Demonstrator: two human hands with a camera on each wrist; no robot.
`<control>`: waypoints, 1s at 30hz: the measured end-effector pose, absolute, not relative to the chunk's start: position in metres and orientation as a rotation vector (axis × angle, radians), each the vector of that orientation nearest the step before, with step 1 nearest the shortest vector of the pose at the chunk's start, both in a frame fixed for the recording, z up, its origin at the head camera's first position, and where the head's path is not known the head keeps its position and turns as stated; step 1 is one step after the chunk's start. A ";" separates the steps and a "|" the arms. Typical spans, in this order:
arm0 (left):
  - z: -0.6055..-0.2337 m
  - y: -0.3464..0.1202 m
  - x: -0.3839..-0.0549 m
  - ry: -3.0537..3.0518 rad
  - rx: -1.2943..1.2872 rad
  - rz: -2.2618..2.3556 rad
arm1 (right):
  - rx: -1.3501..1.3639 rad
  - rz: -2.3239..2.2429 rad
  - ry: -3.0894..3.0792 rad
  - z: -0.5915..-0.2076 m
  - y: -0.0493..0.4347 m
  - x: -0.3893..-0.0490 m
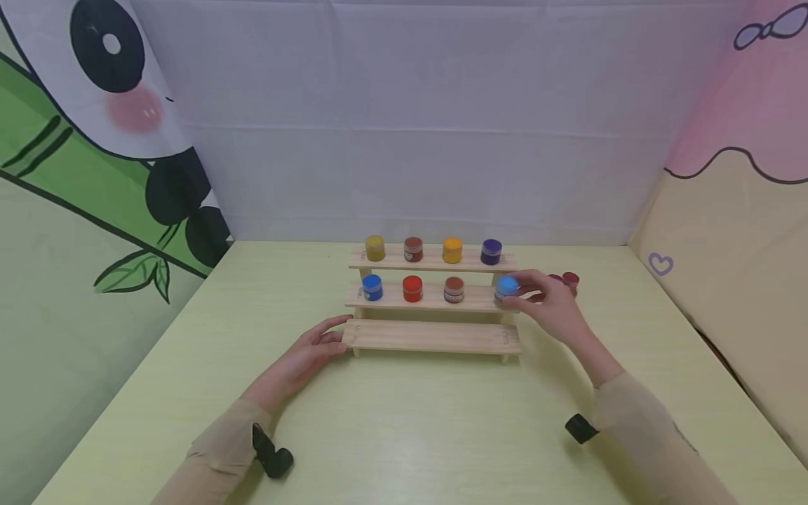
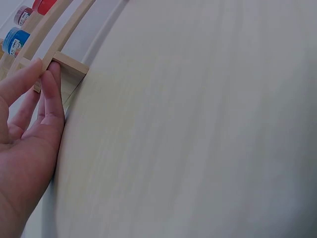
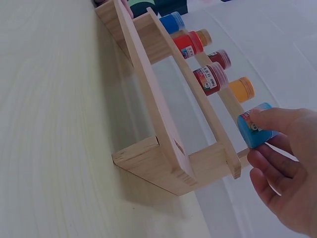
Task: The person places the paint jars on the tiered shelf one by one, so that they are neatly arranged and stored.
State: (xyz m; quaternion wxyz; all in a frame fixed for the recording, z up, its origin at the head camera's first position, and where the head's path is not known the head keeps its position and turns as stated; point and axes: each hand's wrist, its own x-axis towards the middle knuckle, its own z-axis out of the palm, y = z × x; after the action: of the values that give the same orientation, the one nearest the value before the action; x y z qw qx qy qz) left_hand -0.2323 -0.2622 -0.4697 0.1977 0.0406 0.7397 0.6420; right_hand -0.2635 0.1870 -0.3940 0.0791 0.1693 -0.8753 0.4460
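A three-tier wooden display rack (image 1: 432,337) stands on the table. My left hand (image 1: 309,354) grips the left end of its lowest tier, thumb and fingers at the board's edge (image 2: 37,89). At the right end of the middle tier, my right hand (image 1: 552,308) pinches a light blue paint jar (image 3: 255,126) between thumb and fingers. Whether that jar touches the board, I cannot tell. Left of it on the same tier are a brown jar (image 1: 454,290), a red jar (image 1: 412,288) and a blue jar (image 1: 372,287). The lowest tier bears no jars.
Along the top tier stand olive (image 1: 375,248), brown (image 1: 413,250), yellow-orange (image 1: 452,250) and dark purple (image 1: 491,252) jars. Behind my right hand, dark red jars (image 1: 571,280) sit on the table, partly hidden. A white cloth (image 1: 410,175) hangs behind the table (image 1: 404,428).
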 end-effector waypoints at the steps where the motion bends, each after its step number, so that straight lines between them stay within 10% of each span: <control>1: -0.470 -0.262 -0.232 2.071 0.114 1.797 | 0.505 1.334 -2.625 -0.394 0.186 -0.264; 30: -0.468 -0.261 -0.231 2.063 0.095 1.811 | 0.489 1.341 -2.632 -0.406 0.171 -0.268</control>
State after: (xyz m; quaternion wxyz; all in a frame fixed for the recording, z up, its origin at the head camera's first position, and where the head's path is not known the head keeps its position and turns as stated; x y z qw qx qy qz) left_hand -0.2309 -0.2612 -0.4681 0.1961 0.0339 0.7366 0.6464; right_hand -0.2679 0.1709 -0.4056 0.0737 0.1630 -0.8767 0.4466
